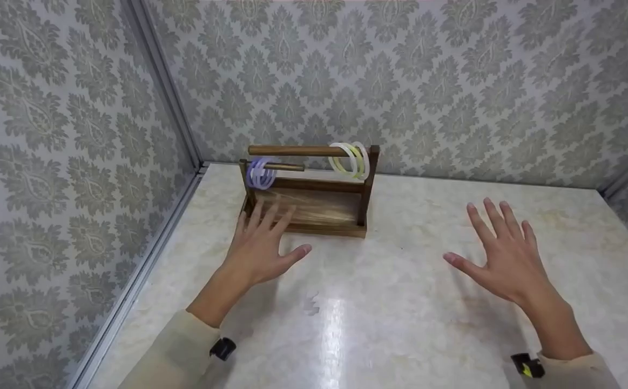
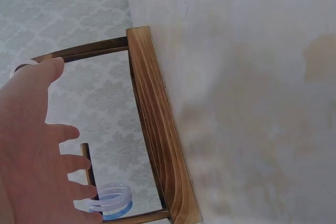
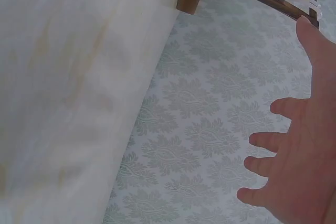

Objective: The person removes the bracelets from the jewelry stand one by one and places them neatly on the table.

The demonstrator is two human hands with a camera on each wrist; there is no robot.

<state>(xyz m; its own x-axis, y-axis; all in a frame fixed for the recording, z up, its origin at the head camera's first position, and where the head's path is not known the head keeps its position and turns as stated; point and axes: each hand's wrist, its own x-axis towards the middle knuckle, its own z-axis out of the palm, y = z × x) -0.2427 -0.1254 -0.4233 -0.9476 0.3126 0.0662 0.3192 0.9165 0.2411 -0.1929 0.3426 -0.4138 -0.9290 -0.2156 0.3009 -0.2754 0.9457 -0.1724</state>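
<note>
A wooden rack (image 1: pixel 314 229) with a tray base and two horizontal bars stands toward the back of the table. Several purple bangles (image 1: pixel 260 174) hang on its short lower bar at the left. White and yellow bangles (image 1: pixel 352 161) hang at the right end of the long upper bar. My left hand (image 1: pixel 260 251), fingers spread, hovers before the rack's left front and holds nothing. Well to the right of the rack, my right hand (image 1: pixel 508 265) is spread above the table, also holding nothing. The left wrist view shows the purple bangles (image 2: pixel 113 200) beyond the left fingertips.
The pale marbled table (image 1: pixel 400 313) meets patterned wall panels (image 1: pixel 427 92) at the back and left. A grey metal strip (image 1: pixel 141 286) runs along the table's left edge. Black bands (image 1: pixel 222 348) sit at both sleeve cuffs.
</note>
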